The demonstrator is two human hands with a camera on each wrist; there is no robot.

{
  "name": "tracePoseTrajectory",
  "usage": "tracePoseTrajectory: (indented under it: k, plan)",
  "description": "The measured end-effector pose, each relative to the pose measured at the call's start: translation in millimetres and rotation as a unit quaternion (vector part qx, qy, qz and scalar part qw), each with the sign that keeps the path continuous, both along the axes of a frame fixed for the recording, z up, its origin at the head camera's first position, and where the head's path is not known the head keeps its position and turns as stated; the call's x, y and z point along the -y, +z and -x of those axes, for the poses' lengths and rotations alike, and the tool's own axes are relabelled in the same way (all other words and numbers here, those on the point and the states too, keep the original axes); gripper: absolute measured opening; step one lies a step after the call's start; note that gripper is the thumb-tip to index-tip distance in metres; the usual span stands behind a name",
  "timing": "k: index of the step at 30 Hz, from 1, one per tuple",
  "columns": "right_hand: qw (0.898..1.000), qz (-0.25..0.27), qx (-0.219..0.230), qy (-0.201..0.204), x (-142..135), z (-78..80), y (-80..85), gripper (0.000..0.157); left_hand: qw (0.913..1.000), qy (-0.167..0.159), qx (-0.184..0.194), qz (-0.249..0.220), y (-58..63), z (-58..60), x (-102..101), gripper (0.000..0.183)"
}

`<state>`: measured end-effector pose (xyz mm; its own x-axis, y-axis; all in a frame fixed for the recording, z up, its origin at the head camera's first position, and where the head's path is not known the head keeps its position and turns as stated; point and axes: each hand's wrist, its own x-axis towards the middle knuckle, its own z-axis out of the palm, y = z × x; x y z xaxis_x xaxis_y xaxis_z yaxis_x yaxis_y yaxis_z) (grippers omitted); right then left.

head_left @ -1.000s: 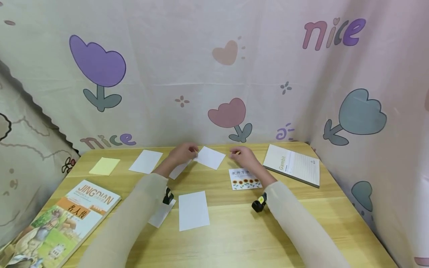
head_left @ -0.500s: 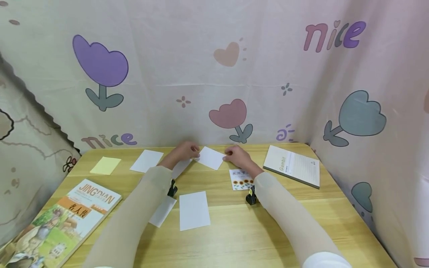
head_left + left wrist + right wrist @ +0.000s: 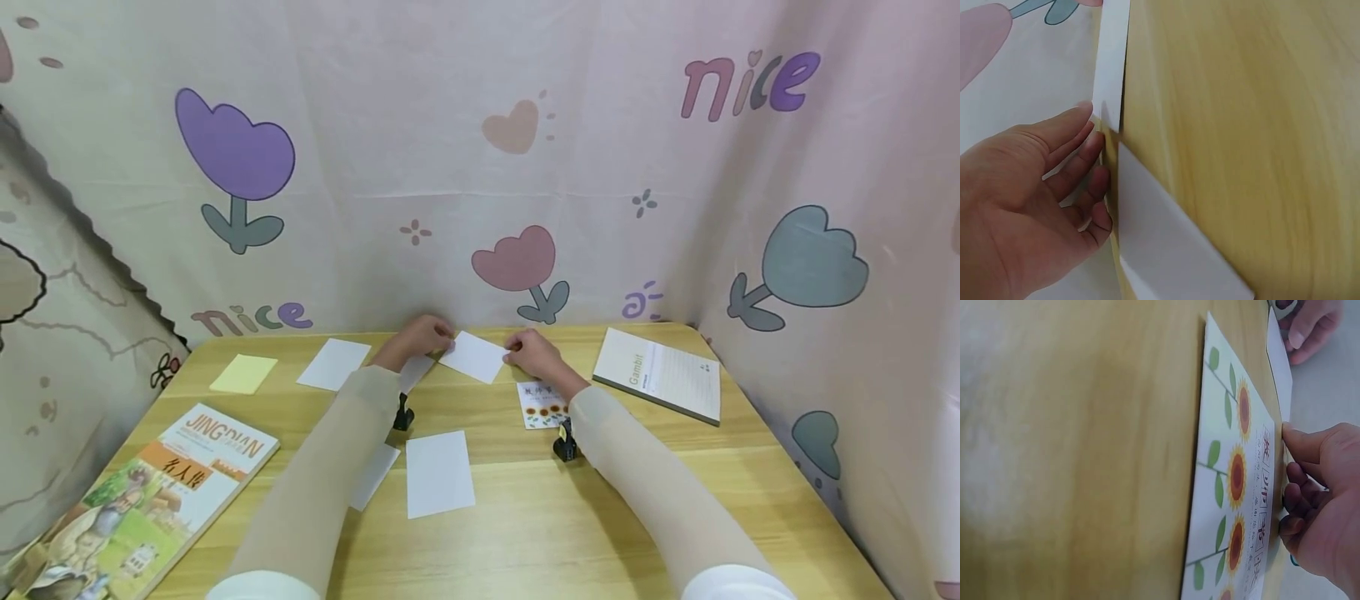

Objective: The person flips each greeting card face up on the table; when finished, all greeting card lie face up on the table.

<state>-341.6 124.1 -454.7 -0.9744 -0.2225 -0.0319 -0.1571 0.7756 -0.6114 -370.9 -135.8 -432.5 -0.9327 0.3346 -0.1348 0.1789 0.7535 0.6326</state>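
Observation:
At the back of the table, a blank white card [image 3: 474, 357] lies between the two hands. My left hand [image 3: 422, 339] pinches its left corner; in the left wrist view the thumb of that hand [image 3: 1035, 200] is at the card's end [image 3: 1112, 69]. The opposite corner is pinched by my right hand [image 3: 536, 353], whose thumb meets the card [image 3: 1280, 372] in the right wrist view. Just below the right forearm is a card with sunflowers [image 3: 542, 406], partly covered by the sleeve. Another white card [image 3: 415, 372] sits under the left wrist, partly hidden.
More white cards lie around: one at the back left [image 3: 334, 364], one nearer the front [image 3: 440, 474], one half under the left sleeve [image 3: 374, 477]. Yellow sticky notes [image 3: 243, 374] and a book [image 3: 161, 500] are left, a Gambit notebook [image 3: 657, 375] right. A patterned curtain [image 3: 375, 167] backs the table.
My right hand has come leftward from beside the white card to its right corner and pinches it. The left hand stays at the left corner. The whole view has shifted slightly.

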Motion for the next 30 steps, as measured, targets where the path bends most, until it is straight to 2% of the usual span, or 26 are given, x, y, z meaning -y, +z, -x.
tracePoseTrajectory:
  k: [12, 20, 25, 30]
  plan:
    - [1.0, 0.007, 0.011, -0.01, 1, -1.7, 1.3, 0.027, 0.9997, 0.022, -0.008, -0.008, -7.1, 8.6, -13, 0.032]
    - [1.0, 0.022, 0.014, -0.012, -2, -1.2, -1.7, 0.028, 0.9984, 0.044, -0.009, -0.034, -7.8, 7.0, -17, 0.028]
    - [1.0, 0.027, 0.011, -0.003, -4, -1.1, -1.4, 0.03, 0.9975, 0.043, 0.005, -0.056, -7.6, 7.5, -16, 0.031]
    - [0.999, 0.038, -0.003, 0.002, -4, -3.1, -2.2, 0.02, 0.9953, 0.026, 0.014, -0.093, -9.0, 9.8, -12, 0.037]
